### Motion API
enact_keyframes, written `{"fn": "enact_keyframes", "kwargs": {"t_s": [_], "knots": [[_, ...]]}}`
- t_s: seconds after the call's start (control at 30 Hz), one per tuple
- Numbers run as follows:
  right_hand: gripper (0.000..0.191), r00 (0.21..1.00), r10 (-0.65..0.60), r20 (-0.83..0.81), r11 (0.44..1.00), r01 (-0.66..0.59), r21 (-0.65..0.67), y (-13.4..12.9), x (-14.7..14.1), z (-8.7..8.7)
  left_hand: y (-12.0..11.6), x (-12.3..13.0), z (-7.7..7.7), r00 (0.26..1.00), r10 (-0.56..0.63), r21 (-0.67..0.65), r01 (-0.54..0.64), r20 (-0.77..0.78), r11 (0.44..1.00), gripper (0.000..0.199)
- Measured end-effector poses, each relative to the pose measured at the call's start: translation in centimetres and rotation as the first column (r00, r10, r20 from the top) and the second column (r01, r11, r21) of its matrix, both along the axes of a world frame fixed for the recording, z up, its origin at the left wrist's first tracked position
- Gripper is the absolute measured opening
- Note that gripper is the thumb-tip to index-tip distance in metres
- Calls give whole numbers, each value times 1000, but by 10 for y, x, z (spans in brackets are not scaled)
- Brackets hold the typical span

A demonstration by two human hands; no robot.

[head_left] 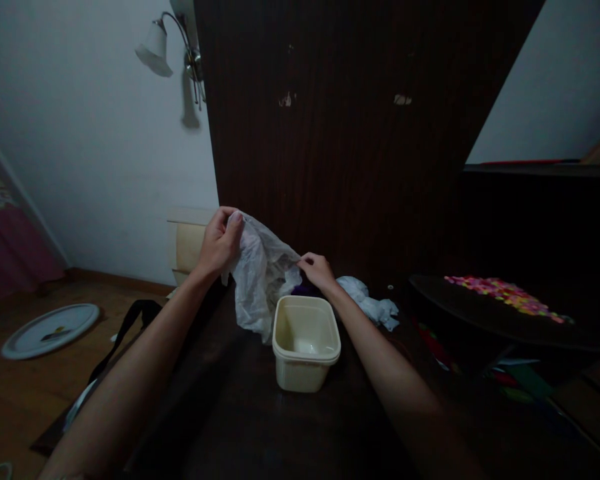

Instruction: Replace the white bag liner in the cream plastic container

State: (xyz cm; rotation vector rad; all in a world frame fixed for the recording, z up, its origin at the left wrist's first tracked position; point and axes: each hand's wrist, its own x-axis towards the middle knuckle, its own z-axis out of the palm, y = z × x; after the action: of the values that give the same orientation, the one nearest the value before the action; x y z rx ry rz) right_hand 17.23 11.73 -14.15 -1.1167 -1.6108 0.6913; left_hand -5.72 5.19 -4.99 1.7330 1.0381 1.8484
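A thin, whitish plastic bag [260, 280] hangs stretched between my two hands above a dark table. My left hand [223, 240] pinches its upper left edge, the thumb pressed against the fingers. Lower down, my right hand [317, 270] grips the bag's right edge between thumb and fingertips. Just in front of the bag stands an upright cream plastic tub [307, 377], open at the top, with nothing visible inside but a shine on its bottom. Something purple [307, 291] shows partly behind the tub's rim; its kind is hidden.
Behind my right wrist lies a crumpled white plastic bag [377, 308]. A dark curved shelf [430, 300] at right bears a string of colourful small pieces [505, 295]. A tall dark wooden panel [340, 153] rises behind the table. On the floor at left is a white round lid-like disc [27, 337].
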Motion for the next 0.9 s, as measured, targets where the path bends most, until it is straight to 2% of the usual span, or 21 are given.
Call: {"fn": "enact_keyframes", "kwargs": {"t_s": [0.13,0.2,0.27,0.33,0.37,0.4,0.47,0.6,0.73,0.8,0.9], "knots": [[17,981,-58,-183,998,58,-3,10,8,7,1,-21,-10,993,104,-40,-106,-62,994,37],[20,965,-59,-257,998,60,-3,13,13,13,-1,-28,-15,975,158,-63,-170,-155,984,39],[24,948,-61,-314,998,66,3,15,18,20,-3,-33,-19,921,219,-48,-247,-322,968,47],[26,935,-65,-349,997,76,16,17,23,27,-3,-35,-23,822,261,-15,-311,-507,950,52],[27,932,-67,-356,996,80,23,18,26,30,-2,-36,-25,775,273,-9,-337,-570,941,48],[28,931,-68,-357,996,84,31,19,30,32,0,-36,-27,747,286,-10,-364,-601,931,41],[29,939,-64,-337,995,85,46,19,36,36,6,-35,-31,747,320,-27,-411,-583,911,28],[35,981,-12,-193,998,24,61,9,52,40,18,-36,-39,801,404,-59,-475,-441,878,17],[37,996,90,14,994,-91,53,-13,69,38,27,-39,-44,857,421,-134,-474,-298,870,26],[37,979,50,199,996,-65,66,-23,76,36,30,-40,-46,885,405,-170,-446,-230,878,27],[31,884,-108,455,991,60,120,-30,83,31,34,-37,-49,915,379,-205,-400,-134,893,25]]}}
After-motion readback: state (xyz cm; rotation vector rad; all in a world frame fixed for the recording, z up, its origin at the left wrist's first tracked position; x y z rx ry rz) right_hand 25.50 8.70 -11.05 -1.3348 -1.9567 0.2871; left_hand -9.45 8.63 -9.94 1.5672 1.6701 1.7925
